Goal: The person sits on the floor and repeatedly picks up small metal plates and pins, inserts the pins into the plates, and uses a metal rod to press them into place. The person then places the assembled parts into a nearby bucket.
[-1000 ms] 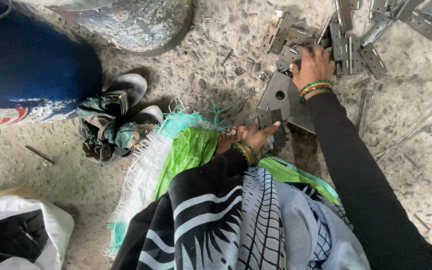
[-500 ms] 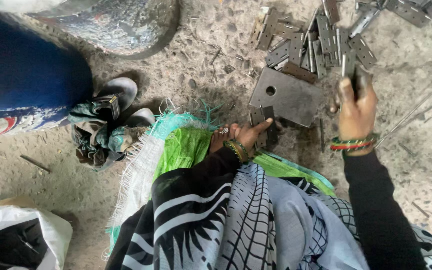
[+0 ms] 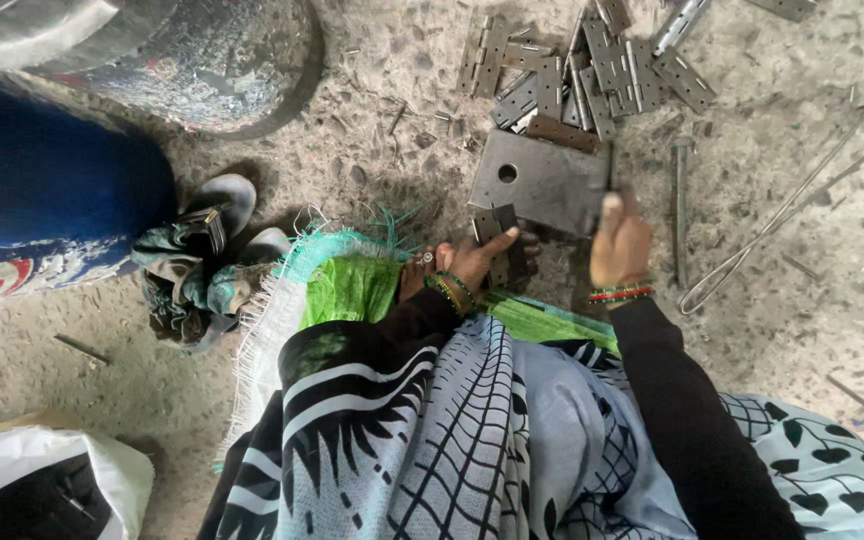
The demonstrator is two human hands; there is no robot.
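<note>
Centre of frame: left hand point(image 3: 477, 262) pinching a small hinge point(image 3: 497, 228) against the near edge of a steel plate point(image 3: 540, 182) lying flat on the floor. Just right of it, right hand point(image 3: 620, 245) closed around a thin dark piece, blurred, kind not clear. Hands close but apart. Upper centre, beyond the plate: heap of hinges point(image 3: 592, 70). Far left: sandals point(image 3: 220, 215) beside a blue drum point(image 3: 47, 190).

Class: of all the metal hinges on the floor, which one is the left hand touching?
The hinge under the left hand, beside the square plate, apart from the pile.
</note>
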